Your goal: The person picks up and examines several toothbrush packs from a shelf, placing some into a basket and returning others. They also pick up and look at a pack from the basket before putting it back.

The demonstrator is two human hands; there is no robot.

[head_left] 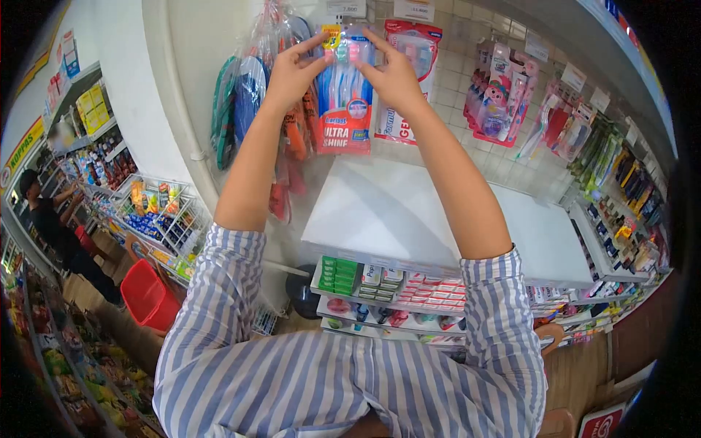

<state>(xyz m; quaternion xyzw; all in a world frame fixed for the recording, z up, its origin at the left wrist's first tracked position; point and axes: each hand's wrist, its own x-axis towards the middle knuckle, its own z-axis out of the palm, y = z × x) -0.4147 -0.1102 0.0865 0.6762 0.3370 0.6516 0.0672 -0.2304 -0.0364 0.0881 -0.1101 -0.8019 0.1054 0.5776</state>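
Observation:
High on the display wall is a blue and red toothbrush pack (345, 109) marked "Ultra Shine", upright, with several brush heads near its top. Its upper left edge is pinched by my left hand (296, 73), thumb and forefinger closed on it. My right hand (398, 77) grips the upper right edge the same way. Whether a hook passes through the top of the pack cannot be made out. Just right of it hangs a red and white Formula toothbrush pack (409, 44), partly behind my right hand. Bagged flip-flops (250, 91) hang beside my left hand.
Below the packs juts a white shelf top (380, 197), with boxed goods (431, 292) on the shelves under it. Pink toothbrush packs (504, 95) hang farther right. On the left are a red basket (151, 294), a wire rack (164, 208) and another person (62, 226) by shelves.

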